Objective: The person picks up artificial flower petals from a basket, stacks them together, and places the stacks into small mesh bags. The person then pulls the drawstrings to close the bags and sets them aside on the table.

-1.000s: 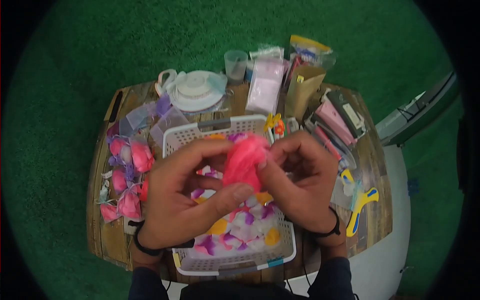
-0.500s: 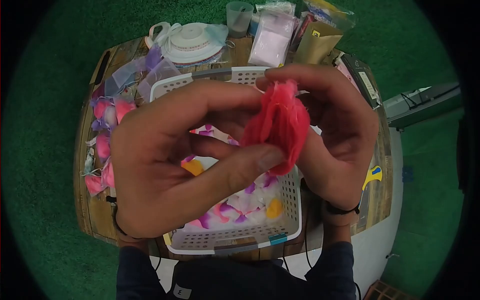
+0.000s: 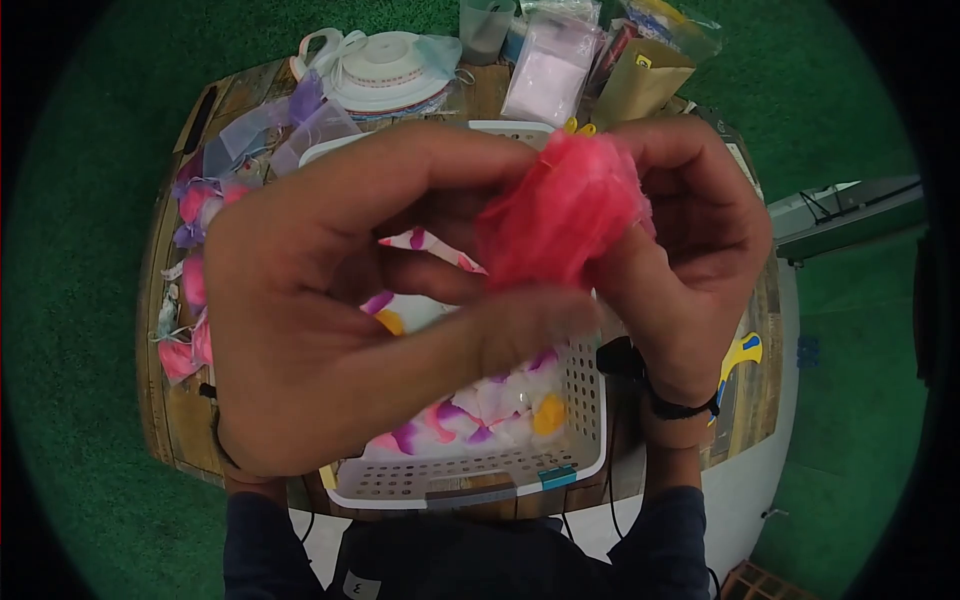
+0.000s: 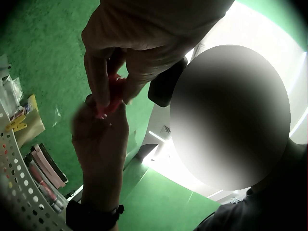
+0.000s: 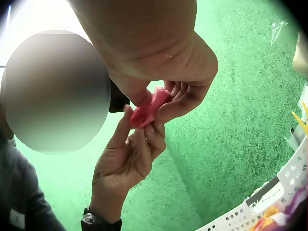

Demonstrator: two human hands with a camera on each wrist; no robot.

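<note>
The pink-red bundle of thin, cloth-like layers (image 3: 560,215) was raised above the white perforated plastic basket (image 3: 586,410), pinched by the left hand (image 3: 290,340) and right hand (image 3: 695,270), seemingly for loosening; the next move called for light fingertips.

Inside the basket (image 3: 592,440), mid-table (image 3: 182,432) — petals (image 3: 549,413). Left of it, filled pouches (image 3: 180,360); behind those and to their right, ribbon spools (image 3: 385,65). Beyond the basket, rightward from the spools — cup (image 3: 486,35), plastic packets (image 3: 546,78), paper bag (image 3: 642,85). Near the table's right edge, handled tool (image 3: 742,352).
</note>
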